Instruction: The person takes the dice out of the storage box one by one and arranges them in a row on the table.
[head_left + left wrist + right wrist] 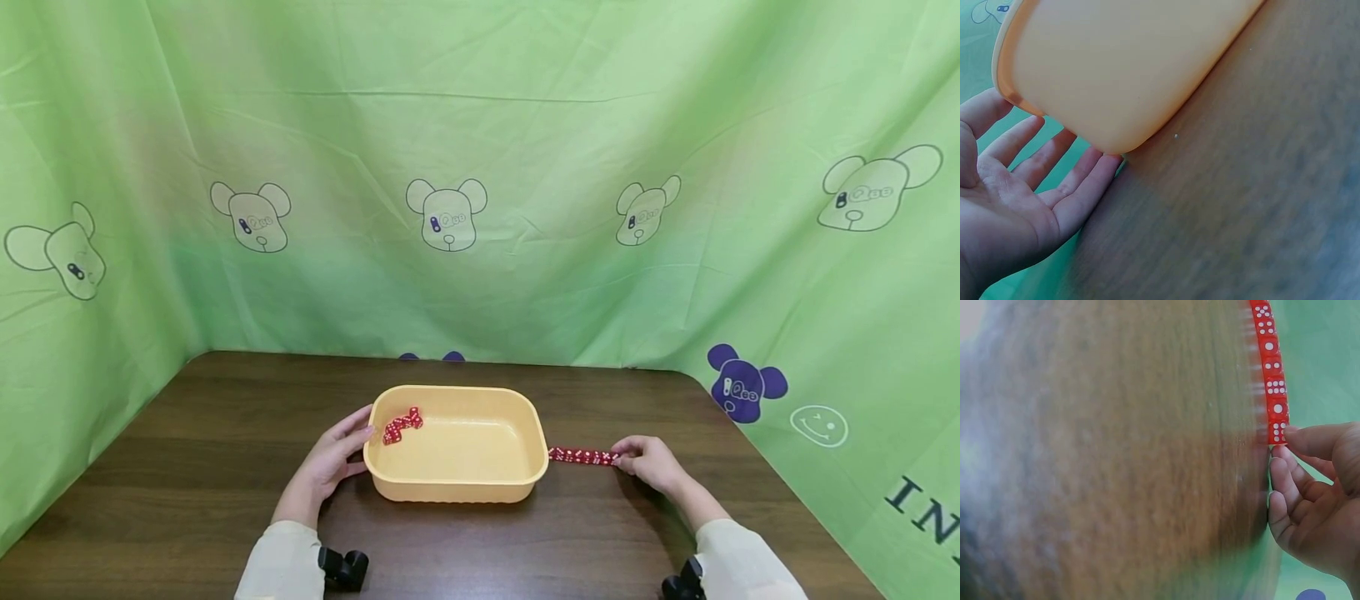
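A yellow plastic basin [457, 492] stands on the table. My left hand [337, 454] touches its left end with spread, fairly straight fingers; in the left wrist view the fingertips [1110, 157] meet the basin's outer wall [1129, 75]. Several red dice with white pips [402, 425] lie in a cluster inside, at the left end. To the right of the basin, a straight row of red dice [581, 456] runs along the table. With thumb and fingertips, my right hand [652, 462] pinches the die [1277, 432] at the row's right end. The row's left end sits close by the basin wall.
The brown wooden table [187, 467] has a back edge against a green cloth [525, 283] printed with bear heads. The cloth also hangs at both sides. Black wrist mounts [343, 570] sit by the pale sleeves [281, 562].
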A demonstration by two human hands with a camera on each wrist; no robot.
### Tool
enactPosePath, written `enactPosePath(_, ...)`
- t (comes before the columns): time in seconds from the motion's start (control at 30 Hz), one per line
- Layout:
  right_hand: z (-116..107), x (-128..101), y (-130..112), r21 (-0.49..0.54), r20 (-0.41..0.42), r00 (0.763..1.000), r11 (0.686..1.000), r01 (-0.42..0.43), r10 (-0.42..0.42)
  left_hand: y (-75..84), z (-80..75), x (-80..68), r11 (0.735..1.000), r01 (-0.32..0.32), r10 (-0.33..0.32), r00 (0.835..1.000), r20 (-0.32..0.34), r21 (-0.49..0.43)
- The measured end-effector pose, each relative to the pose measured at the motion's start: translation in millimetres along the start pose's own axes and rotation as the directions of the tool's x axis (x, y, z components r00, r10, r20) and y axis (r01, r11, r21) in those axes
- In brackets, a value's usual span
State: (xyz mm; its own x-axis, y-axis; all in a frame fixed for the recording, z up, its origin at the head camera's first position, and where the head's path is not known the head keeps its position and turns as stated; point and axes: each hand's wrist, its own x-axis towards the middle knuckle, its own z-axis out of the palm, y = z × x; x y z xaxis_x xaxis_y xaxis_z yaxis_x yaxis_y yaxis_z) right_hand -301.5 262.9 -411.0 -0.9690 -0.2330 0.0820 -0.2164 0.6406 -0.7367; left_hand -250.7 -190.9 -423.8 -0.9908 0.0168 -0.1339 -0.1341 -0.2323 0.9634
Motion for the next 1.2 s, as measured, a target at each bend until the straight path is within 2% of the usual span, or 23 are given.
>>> enactPosePath(0.33, -7, 0, -6, 0.019, 0.040, 0.999, 0.999, -0.027, 0.026, 0.9, 0.3, -0.3, 1.000, 0.005, -0.005, 1.000, 0.006, 0.005)
enactPosePath(0.5, -18, 10, -18, 0.002, 0.061, 0.998, 1.000, 0.013, -0.013, 0.7, 0.0, -0.8, 1.000, 0.016, -0.016, 1.000, -0.003, 0.006)
enactPosePath(0.7, -30, 27, -43, -0.049, 0.036, 0.995, 0.995, 0.093, -0.091, 0.7, -0.3, -0.3, 1.000, 0.019, -0.019, 1.000, -0.002, 0.010)
enactPosePath(0.8, -33, 35, -57, -0.046, 0.030, 0.994, 0.993, 0.106, -0.105, 1.0, -0.2, 0.0, 1.000, 0.016, -0.016, 1.000, -0.001, 0.010)
enactPosePath(1.07, -29, 54, -91, -0.060, 0.051, 0.991, 0.990, 0.126, -0.123, 0.9, 0.1, 0.9, 1.000, 0.015, -0.015, 1.000, -0.004, -0.002)
enactPosePath(1.2, -21, 61, -110, -0.029, 0.084, 0.982, 0.985, 0.170, -0.167, 1.2, 0.3, 0.7, 1.000, 0.014, -0.014, 1.000, -0.006, -0.001)
